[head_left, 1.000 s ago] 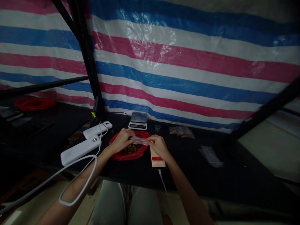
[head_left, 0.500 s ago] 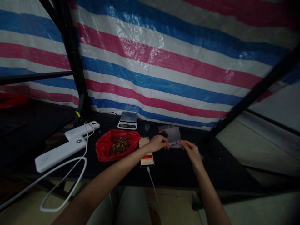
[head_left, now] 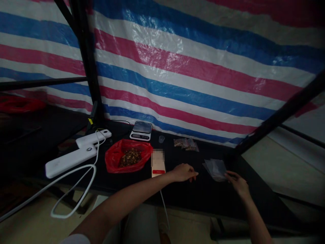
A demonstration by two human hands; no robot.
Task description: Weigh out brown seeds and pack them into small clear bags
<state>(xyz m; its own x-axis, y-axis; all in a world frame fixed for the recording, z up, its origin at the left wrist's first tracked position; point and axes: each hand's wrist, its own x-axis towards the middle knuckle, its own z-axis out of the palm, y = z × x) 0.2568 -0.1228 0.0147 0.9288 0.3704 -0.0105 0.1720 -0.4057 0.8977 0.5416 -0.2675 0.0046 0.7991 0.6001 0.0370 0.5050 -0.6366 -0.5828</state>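
Thumb and fingers of my right hand [head_left: 238,183] pinch the right edge of a small fanned stack of clear plastic bags [head_left: 215,169], low over the black table or resting on it. My left hand [head_left: 185,172] hovers to the left of the bags, near the phone, its fingers bent together and nothing visible in them. Behind the hands lie small zip bags [head_left: 186,144] with brownish bits inside. A phone [head_left: 157,161] with a lit screen sits under my left forearm, its lower end hidden. Beside it, an open red plastic bag [head_left: 111,161] contains brown seed-like pieces [head_left: 130,157].
A digital scale [head_left: 141,130] and a small clear cup [head_left: 161,139] stand at the back. Two white power banks [head_left: 71,161] with a looping white cable [head_left: 93,176] lie at left. Dark metal posts [head_left: 88,67] and a striped sheet [head_left: 177,78] bound the table [head_left: 193,193].
The clear bag material that both hands held near the middle is now at the right, with only my right hand on it. My left hand has let go and come nearer me. The view has shifted slightly.
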